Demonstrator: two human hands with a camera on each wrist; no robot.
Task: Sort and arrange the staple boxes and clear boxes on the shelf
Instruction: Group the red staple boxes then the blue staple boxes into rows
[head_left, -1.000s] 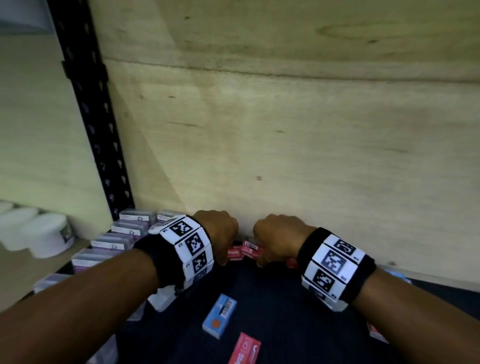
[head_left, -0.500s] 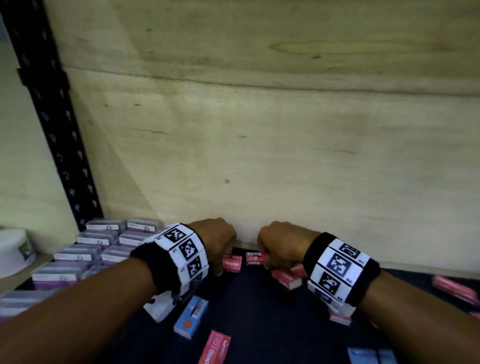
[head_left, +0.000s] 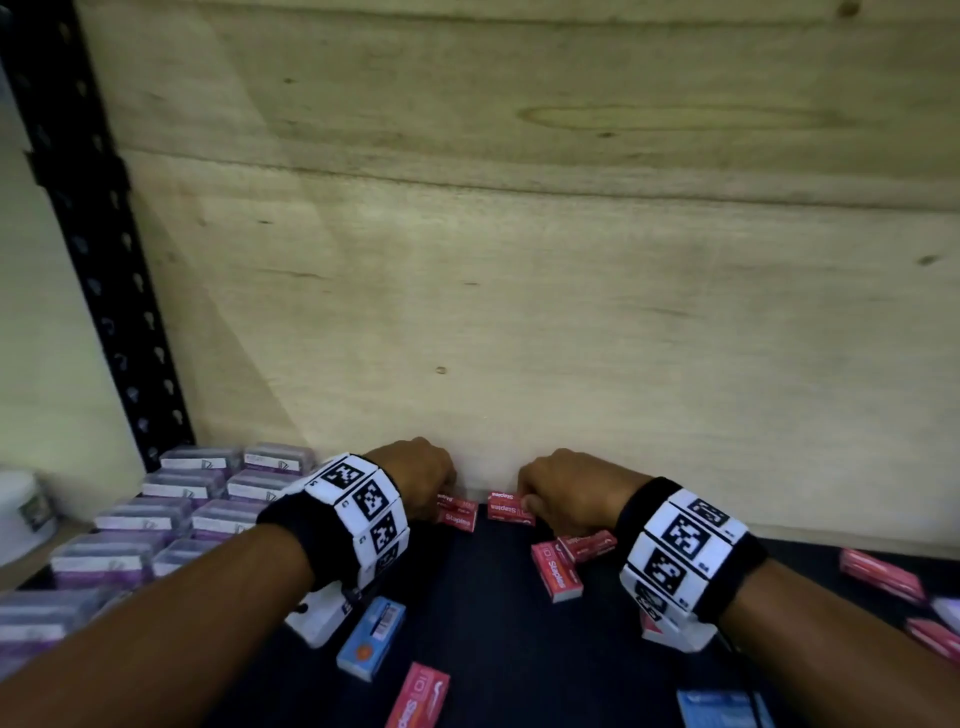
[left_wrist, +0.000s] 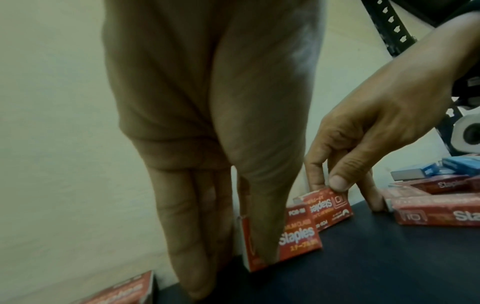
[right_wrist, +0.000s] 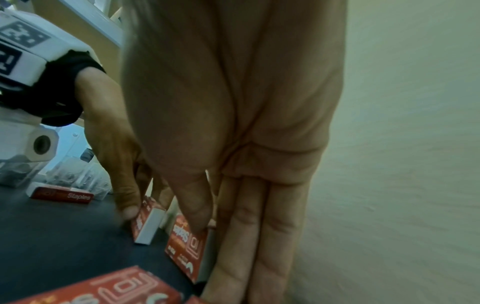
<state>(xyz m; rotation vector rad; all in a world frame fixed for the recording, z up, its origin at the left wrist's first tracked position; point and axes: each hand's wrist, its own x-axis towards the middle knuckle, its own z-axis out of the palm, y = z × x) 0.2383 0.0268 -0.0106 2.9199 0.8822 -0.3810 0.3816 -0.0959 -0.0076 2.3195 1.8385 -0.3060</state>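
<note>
Head view, item by item, all places given from the plywood back wall (head_left: 519, 312).

Hands. Our left hand (head_left: 421, 475) sits at the foot of the wall, thumb and fingers pinched on a red staple box (left_wrist: 293, 240) that stands on its long edge on the dark shelf mat (head_left: 493, 597). Our right hand (head_left: 566, 496) is just to its right, also at the foot of the wall, thumb and forefinger pinching a second red staple box (head_left: 511, 508), likewise on edge. The two boxes stand close together, near the wall; we cannot tell whether they touch it.

Sorted stock. Clear boxes (head_left: 171, 514) with purple contents lie in tidy rows running out from the wall's left end, beside the black shelf post (head_left: 93, 260). We judge this group largely done.

Unsorted stock. Out from the wall, behind our right hand, two more red boxes (head_left: 558, 571) lie loose and askew. Further out, one blue box (head_left: 371, 636) and another red box (head_left: 418, 696) lie flat near the front of the mat. Other red boxes (head_left: 883, 574) lie scattered toward the wall's right end, and one more blue box (head_left: 722, 709) sits at the front right.

Progress. We judge the red row along the wall only just begun: two boxes being stood, several red and both blue ones left to gather.
</note>
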